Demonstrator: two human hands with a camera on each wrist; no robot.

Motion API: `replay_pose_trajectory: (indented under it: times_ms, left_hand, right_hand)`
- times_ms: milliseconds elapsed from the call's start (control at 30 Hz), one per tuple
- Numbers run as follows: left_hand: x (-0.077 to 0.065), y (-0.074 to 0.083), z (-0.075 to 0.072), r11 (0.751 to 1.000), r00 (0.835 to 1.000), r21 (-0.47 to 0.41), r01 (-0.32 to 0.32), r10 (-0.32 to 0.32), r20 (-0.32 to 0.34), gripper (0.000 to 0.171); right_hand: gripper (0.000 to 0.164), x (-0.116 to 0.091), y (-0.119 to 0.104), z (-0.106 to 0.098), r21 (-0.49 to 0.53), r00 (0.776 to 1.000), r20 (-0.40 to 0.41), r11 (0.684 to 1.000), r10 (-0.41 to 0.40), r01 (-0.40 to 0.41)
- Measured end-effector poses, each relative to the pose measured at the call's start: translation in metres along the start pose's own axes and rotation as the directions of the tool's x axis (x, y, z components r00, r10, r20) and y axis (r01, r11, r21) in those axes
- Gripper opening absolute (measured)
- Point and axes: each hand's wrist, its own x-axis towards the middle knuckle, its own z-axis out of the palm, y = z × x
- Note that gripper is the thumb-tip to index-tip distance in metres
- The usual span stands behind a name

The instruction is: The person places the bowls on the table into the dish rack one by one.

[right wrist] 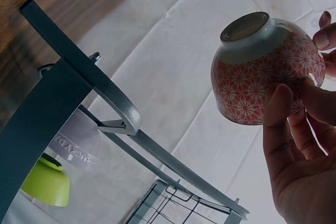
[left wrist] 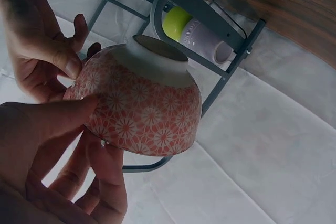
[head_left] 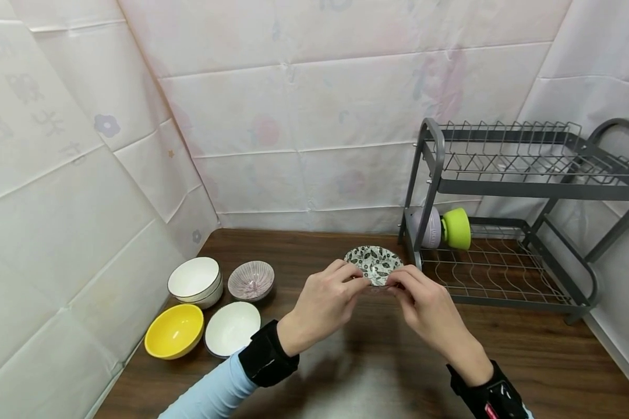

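Note:
Both hands hold one small bowl point(head_left: 373, 262) over the middle of the table, its mouth facing up. Inside it is white with a dark leaf pattern; its outside point(left wrist: 147, 108) is red with white flowers above a plain white foot. My left hand point(head_left: 322, 302) pinches the near-left rim between thumb and fingers. Opposite, at the near-right rim, my right hand point(head_left: 430, 305) pinches too. In the right wrist view the right thumb and fingers grip the bowl point(right wrist: 252, 82) by its side, and the left fingertips show at the frame's edge.
At the left stand stacked white bowls point(head_left: 193, 276), a striped bowl point(head_left: 251, 280), a yellow bowl point(head_left: 174, 331) and a white bowl point(head_left: 233, 329). A two-tier dish rack point(head_left: 534, 187) at the right holds a lilac bowl point(head_left: 431, 228) and a green bowl point(head_left: 457, 229) on its lower tier.

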Motion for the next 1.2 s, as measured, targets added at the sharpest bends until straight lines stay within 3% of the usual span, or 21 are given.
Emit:
replay_pose_trajectory:
  times_ms: [267, 500, 600, 833, 933, 1200]
  left_hand:
    - [-0.002, 0.001, 0.003, 0.992, 0.989, -0.067, 0.106, -0.112, -0.101, 0.027]
    - [0.001, 0.003, 0.003, 0.964, 0.952, -0.134, 0.23, -0.252, -0.176, 0.03]
    - [0.003, 0.004, 0.003, 0.949, 0.939, -0.165, 0.269, -0.297, -0.176, 0.032]
    - [0.005, 0.007, 0.006, 0.909, 0.923, -0.265, 0.321, -0.363, -0.126, 0.037]
    - [0.006, 0.005, 0.013, 0.905, 0.927, -0.284, 0.317, -0.359, -0.109, 0.037]
    - [0.009, -0.002, 0.041, 0.893, 0.935, -0.279, 0.353, -0.331, 0.127, 0.039]
  right_hand:
    - [0.024, -0.001, 0.004, -0.005, 0.004, 1.0, -0.029, 1.0, 0.008, -0.008]
    - [0.028, 0.002, 0.006, -0.018, 0.014, 0.997, -0.069, 1.0, 0.017, -0.016]
    - [0.029, 0.003, 0.004, -0.025, 0.02, 0.995, -0.089, 0.999, 0.036, -0.034]
    - [0.038, -0.002, 0.002, -0.041, 0.034, 0.973, -0.228, 0.999, 0.036, -0.029]
    - [0.035, -0.006, 0.003, -0.054, 0.004, 0.971, -0.232, 0.998, 0.064, -0.065]
    - [0.032, -0.016, 0.0, -0.091, -0.075, 0.959, -0.232, 0.98, 0.163, -0.185]
